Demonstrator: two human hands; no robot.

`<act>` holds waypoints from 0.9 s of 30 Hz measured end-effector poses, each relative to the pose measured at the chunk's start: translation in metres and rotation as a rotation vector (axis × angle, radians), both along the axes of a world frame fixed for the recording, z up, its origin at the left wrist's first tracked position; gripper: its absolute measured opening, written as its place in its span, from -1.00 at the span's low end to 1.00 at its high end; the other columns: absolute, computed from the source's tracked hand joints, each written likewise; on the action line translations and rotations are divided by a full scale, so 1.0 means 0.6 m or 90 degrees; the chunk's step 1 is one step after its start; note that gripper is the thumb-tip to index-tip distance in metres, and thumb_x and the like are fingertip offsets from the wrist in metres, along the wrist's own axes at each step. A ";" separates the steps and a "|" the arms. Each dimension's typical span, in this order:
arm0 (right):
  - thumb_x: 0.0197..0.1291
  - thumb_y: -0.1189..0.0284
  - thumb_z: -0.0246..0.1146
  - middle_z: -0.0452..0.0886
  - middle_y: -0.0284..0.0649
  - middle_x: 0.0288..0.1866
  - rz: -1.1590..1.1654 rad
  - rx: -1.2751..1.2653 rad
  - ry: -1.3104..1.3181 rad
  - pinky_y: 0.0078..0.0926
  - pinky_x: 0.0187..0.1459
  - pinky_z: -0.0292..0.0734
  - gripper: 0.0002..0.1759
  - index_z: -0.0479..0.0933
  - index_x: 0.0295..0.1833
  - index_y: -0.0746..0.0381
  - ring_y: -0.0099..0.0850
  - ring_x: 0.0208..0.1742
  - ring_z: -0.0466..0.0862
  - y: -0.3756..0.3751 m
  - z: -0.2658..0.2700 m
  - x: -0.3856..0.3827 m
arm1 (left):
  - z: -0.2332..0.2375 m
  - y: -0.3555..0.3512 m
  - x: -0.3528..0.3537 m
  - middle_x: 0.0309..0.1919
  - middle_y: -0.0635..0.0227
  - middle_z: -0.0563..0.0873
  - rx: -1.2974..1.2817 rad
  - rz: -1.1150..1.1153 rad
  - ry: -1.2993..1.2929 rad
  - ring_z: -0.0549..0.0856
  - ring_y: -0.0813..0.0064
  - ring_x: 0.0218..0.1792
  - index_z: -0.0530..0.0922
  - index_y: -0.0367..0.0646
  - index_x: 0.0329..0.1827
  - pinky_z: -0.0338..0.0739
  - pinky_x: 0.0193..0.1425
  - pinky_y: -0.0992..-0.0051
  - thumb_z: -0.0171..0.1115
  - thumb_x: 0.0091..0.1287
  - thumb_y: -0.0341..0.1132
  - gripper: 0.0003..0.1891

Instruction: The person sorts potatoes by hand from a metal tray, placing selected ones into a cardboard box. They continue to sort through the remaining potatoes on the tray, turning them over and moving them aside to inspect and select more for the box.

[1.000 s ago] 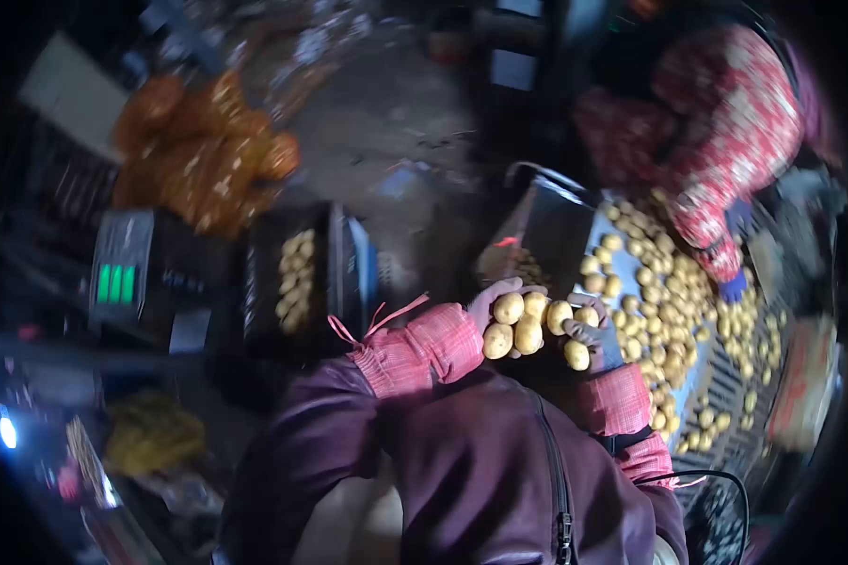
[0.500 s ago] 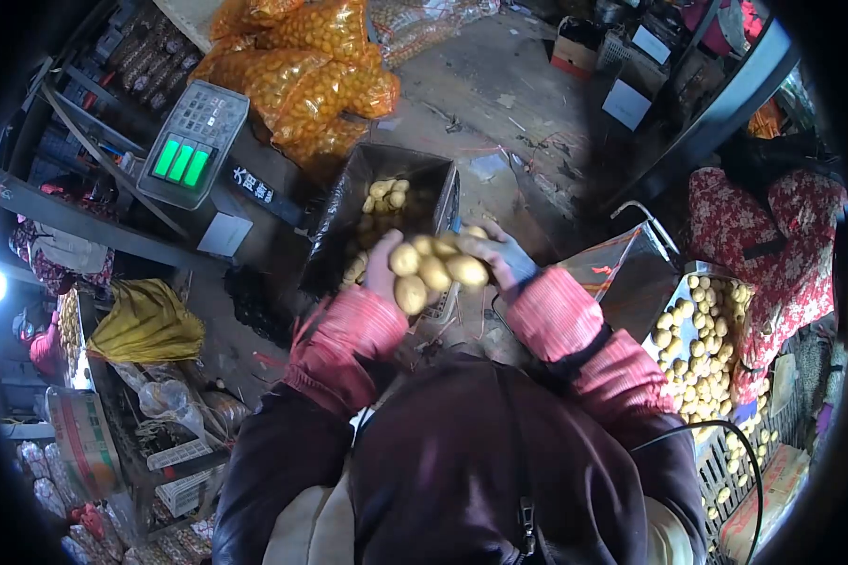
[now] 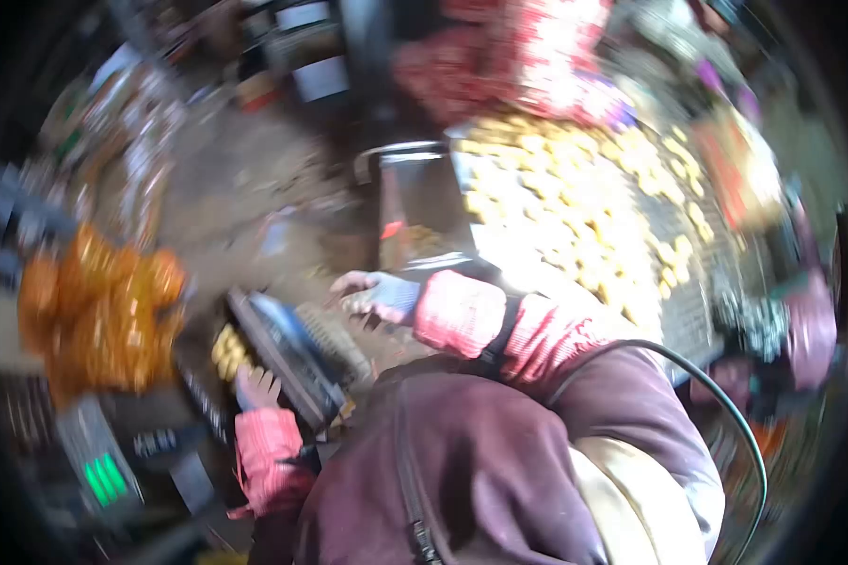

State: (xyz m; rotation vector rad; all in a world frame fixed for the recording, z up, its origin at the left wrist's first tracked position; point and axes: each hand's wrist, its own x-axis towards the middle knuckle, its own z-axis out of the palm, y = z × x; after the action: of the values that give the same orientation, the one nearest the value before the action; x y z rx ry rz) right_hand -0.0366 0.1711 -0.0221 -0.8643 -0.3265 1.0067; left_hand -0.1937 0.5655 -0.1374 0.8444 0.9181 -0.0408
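Potatoes (image 3: 227,353) in dark crate (image 3: 290,363)

We see orange net bags (image 3: 109,315) with a glossy, bumpy surface. The sleeves (image 3: 457,313) are of pink cloth, wrinkled and matt. The jacket (image 3: 471,461) looks smooth, with a soft shine. The black cable (image 3: 736,414) looks smooth, and the floor (image 3: 245,155) looks rough.
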 end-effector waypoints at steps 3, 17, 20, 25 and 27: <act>0.39 0.18 0.29 0.53 -0.49 -0.19 -0.152 -0.246 0.014 -0.61 -0.22 0.51 -0.42 0.35 0.41 0.18 -0.63 -0.17 0.51 -0.060 0.023 -0.025 | 0.026 -0.099 0.128 0.16 0.21 0.58 0.195 -0.173 0.014 0.57 0.21 0.19 0.39 0.08 0.41 0.44 0.29 0.16 0.19 0.40 0.05 -0.44; 0.33 0.26 0.25 0.67 -0.24 -0.12 -0.795 -0.845 -0.105 -0.55 -0.25 0.54 -0.62 0.55 0.19 0.19 -0.48 -0.23 0.63 -0.597 0.059 -0.373 | 0.191 -0.691 0.280 0.02 0.01 0.69 0.718 -0.811 -0.917 0.64 -0.01 0.10 0.60 -0.30 0.14 0.49 0.28 0.15 0.30 0.32 -0.34 -0.64; 0.18 0.21 0.29 0.68 -0.01 -0.07 -0.690 -1.344 -0.266 -0.21 -0.01 0.59 -0.48 0.51 0.23 0.19 -0.10 -0.05 0.69 -0.683 0.039 -0.439 | 0.195 -0.768 0.287 -0.01 0.05 0.70 0.768 -0.872 -1.016 0.63 -0.02 0.07 0.62 -0.26 0.10 0.49 0.24 0.12 0.35 0.26 -0.34 -0.64; 0.17 0.16 0.23 0.67 0.08 -0.05 -0.558 -1.261 -0.086 -0.06 0.06 0.56 -0.49 0.47 0.23 0.09 0.03 0.01 0.68 -0.712 0.034 -0.416 | 0.169 -0.831 0.294 -0.31 0.15 0.63 0.816 -0.992 -1.022 0.61 0.04 -0.22 0.61 -0.19 -0.06 0.48 -0.10 0.09 0.33 0.24 -0.26 -0.72; 0.19 0.20 0.23 0.66 0.09 -0.02 -0.551 -1.263 -0.109 -0.06 0.05 0.56 -0.52 0.45 0.22 0.08 0.08 0.01 0.68 -0.726 0.017 -0.388 | 0.161 -0.840 0.298 -0.43 0.20 0.56 0.822 -1.006 -1.029 0.57 0.09 -0.35 0.57 -0.16 -0.22 0.40 -0.24 0.10 0.33 0.24 -0.24 -0.80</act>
State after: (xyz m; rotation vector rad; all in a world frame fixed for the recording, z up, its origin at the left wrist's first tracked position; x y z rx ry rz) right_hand -0.2696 -0.2645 -0.0121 -2.5230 1.1008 0.1055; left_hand -0.0146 0.0612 -0.0405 2.0345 -1.5981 -0.1013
